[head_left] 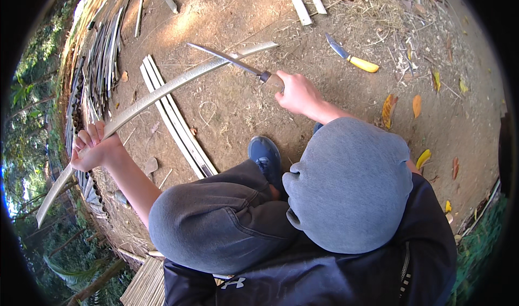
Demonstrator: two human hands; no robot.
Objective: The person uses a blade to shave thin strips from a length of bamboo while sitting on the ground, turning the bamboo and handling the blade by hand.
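Note:
My left hand (96, 148) is closed around a long pale bamboo strip (162, 91), gripping it toward its lower left end. The strip runs up to the right and looks curved in this view. In my right hand (298, 94) is the wooden handle of a long, narrow-bladed knife (238, 63), its tip pointing up and left. The blade crosses the strip near the strip's far end; whether they touch, I cannot tell. On the ground beyond my right hand lies another knife with a yellow handle (364, 64) and a bluish blade.
Pale split bamboo pieces (178, 125) lie on the dirt before my left knee, with more strips (297, 2) farther off. Many thin dark sticks (105, 63) are piled at the left. A bundle of slats (145, 283) sits at the lower left. Leaves (416, 106) are scattered at the right.

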